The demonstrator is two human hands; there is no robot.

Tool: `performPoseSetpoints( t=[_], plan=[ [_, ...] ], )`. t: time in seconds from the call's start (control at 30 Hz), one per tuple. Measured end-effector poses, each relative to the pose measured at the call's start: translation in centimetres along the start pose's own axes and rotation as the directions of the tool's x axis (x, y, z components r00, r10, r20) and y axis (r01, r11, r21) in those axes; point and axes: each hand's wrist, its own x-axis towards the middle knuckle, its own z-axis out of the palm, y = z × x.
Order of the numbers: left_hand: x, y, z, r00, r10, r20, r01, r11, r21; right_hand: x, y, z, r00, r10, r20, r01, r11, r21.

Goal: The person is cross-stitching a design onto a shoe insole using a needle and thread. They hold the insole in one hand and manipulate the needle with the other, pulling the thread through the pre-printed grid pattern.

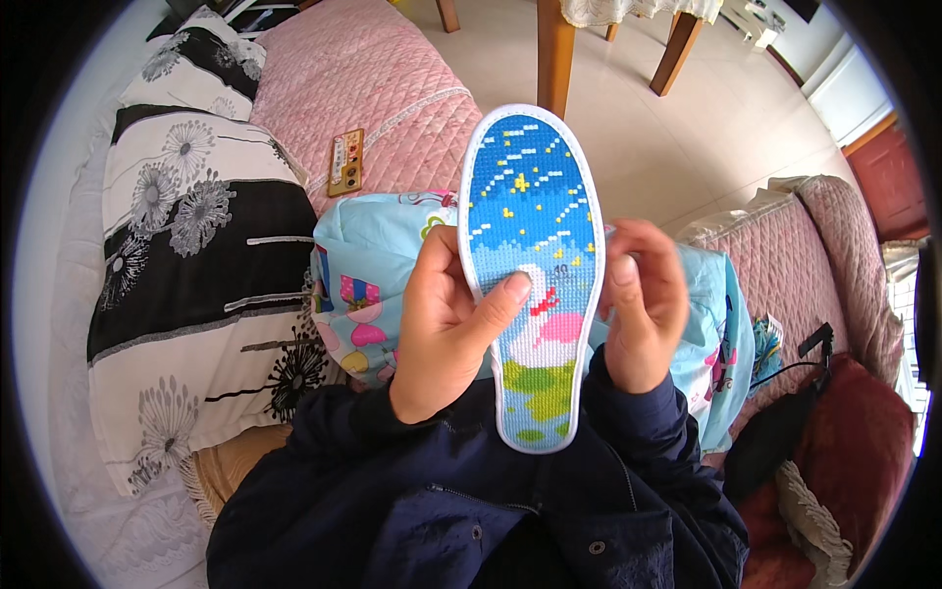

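Note:
A cross-stitch insole [530, 213] with a white rim stands in front of me, its toe end away from me. It shows a blue sky with yellow and white marks, a white bird with a pink wing, and green patches. My left hand [460, 324] grips its left edge, thumb flat on the stitched face and fingers behind. At the right edge is my right hand [640, 305], its fingers curled and partly blurred. Whether those fingers pinch something small cannot be made out. Light blue patterned cloth [368, 294] lies over my lap beneath both hands.
A phone in a decorated case [345, 162] lies on the pink quilted cover [368, 66]. Black and white floral cushions [199, 258] are at the left. Blue thread [767, 346], a black strap [817, 342] and a dark red cushion [854, 442] are at the right. Wooden table legs [556, 66] stand ahead.

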Motion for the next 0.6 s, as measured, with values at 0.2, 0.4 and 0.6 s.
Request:
performPoseSetpoints(
  t=[0.2, 0.4, 0.6],
  plan=[
    [0.1, -0.2, 0.0, 1.0, -0.027, -0.016, 0.027, 1.0, 0.006, 0.3, -1.2, 0.7, 0.843, -0.457, 0.285, 0.523, 0.568, -0.636],
    [0.0, -0.9, -0.6, 0.993, -0.104, 0.048, 0.095, 0.982, 0.166, 1.0, 0.1, 1.2, 0.844, -0.425, 0.329, 0.532, 0.581, -0.616],
    [0.3, -1.4, -1.0, 0.994, -0.105, 0.014, 0.099, 0.97, 0.223, 1.0, 0.2, 1.4, 0.801, -0.535, 0.267, 0.596, 0.673, -0.439]
  ],
)
